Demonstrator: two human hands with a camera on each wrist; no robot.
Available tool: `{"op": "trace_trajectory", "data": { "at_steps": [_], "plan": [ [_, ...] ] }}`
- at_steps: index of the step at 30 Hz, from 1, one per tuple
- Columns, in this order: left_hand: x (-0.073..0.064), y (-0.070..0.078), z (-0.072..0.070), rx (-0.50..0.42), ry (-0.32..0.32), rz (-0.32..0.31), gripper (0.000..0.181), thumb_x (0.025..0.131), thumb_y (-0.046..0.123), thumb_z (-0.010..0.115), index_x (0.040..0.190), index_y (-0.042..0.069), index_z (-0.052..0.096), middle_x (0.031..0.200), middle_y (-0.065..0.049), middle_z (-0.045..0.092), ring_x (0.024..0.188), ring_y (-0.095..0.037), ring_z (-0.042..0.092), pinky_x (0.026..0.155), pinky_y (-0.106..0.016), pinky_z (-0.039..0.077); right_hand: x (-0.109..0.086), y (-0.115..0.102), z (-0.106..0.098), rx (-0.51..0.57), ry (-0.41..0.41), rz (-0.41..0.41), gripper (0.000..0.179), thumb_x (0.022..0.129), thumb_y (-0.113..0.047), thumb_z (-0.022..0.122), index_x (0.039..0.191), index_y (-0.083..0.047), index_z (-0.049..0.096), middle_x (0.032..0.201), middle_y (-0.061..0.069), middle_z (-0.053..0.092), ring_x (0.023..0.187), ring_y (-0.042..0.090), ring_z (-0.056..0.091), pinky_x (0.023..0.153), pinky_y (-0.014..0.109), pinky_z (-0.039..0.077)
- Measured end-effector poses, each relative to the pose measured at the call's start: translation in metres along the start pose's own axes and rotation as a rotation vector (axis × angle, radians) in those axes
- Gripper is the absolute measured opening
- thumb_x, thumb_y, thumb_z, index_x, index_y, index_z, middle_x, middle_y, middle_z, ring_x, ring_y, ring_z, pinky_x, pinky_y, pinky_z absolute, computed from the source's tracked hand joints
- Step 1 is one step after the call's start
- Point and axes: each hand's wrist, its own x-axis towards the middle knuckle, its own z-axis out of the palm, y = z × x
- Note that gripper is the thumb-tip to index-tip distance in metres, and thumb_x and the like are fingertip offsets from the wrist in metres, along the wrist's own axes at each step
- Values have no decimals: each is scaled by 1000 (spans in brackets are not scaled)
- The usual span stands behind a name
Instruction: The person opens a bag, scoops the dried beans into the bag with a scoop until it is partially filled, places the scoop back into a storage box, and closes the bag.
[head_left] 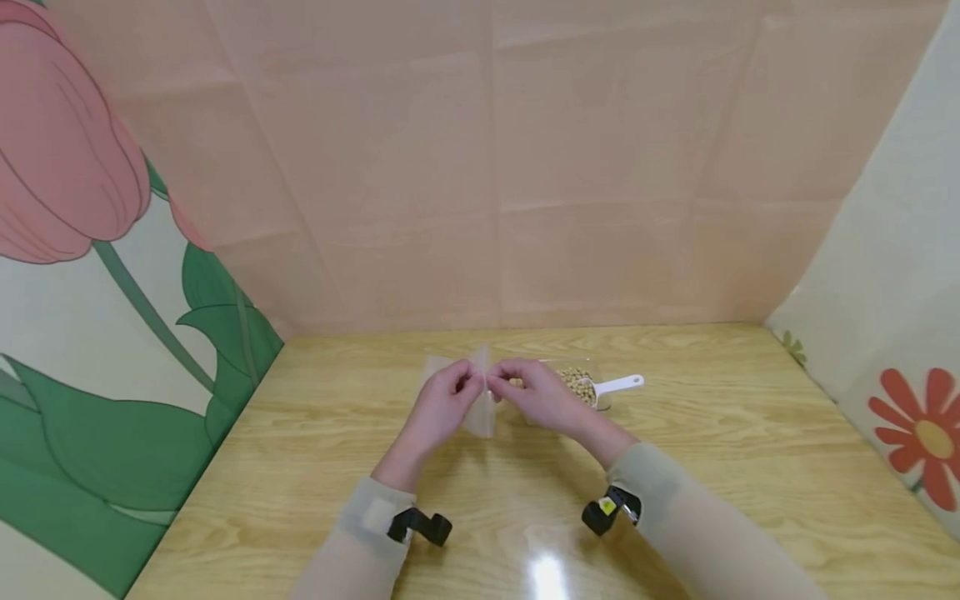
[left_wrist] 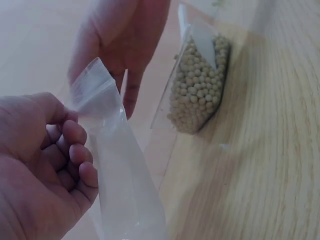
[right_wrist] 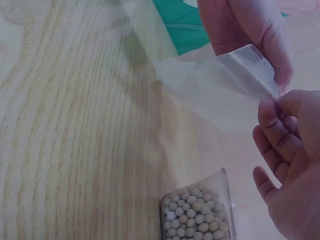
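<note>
A clear plastic zip bag [left_wrist: 122,170] is held upright above the table between the two hands. My left hand [head_left: 444,402] pinches one side of its top edge between thumb and curled fingers. From the opposite side my right hand [head_left: 546,398] pinches the same edge with thumb and forefinger, its other fingers loosely bent in the right wrist view. No contents show inside the bag [right_wrist: 220,90]. Behind the right hand stands a clear open box [right_wrist: 227,197] holding many small, round, beige bean-like balls [left_wrist: 197,90]. A white scoop [head_left: 621,384] rests in it, handle pointing right.
Everything is on a light wood-grain table [head_left: 720,467]. A plain pink backdrop [head_left: 495,167] rises at the far edge. Flower-printed panels stand left [head_left: 135,450] and right [head_left: 900,333]. Each wrist carries a small black camera.
</note>
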Motion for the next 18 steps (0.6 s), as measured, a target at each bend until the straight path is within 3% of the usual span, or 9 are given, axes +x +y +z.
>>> {"op": "trace_trajectory", "data": {
  "at_steps": [4,8,18],
  "plan": [
    [1,0,-3,11,39,-13,19,102,20,56,82,18,59,69,2,47,61,-13,45,54,-28,37,-1,-1,-2,-45,27,2,23,104,-35,56,88,-21,65,94,-4,65,67,17,54,59,34,47],
    [1,0,-8,29,78,-31,18,99,17,57,81,17,59,68,3,48,62,-13,47,55,-28,38,-2,1,-3,-71,65,27,22,102,-32,57,87,-18,64,89,-5,64,64,17,55,59,35,47],
    [-3,4,-28,140,106,-59,16,96,23,59,81,20,63,69,3,54,61,-14,49,59,-33,42,-6,12,-6,-92,127,77,18,99,-31,60,89,-19,68,88,-7,65,79,18,57,73,37,46]
  ]
}}
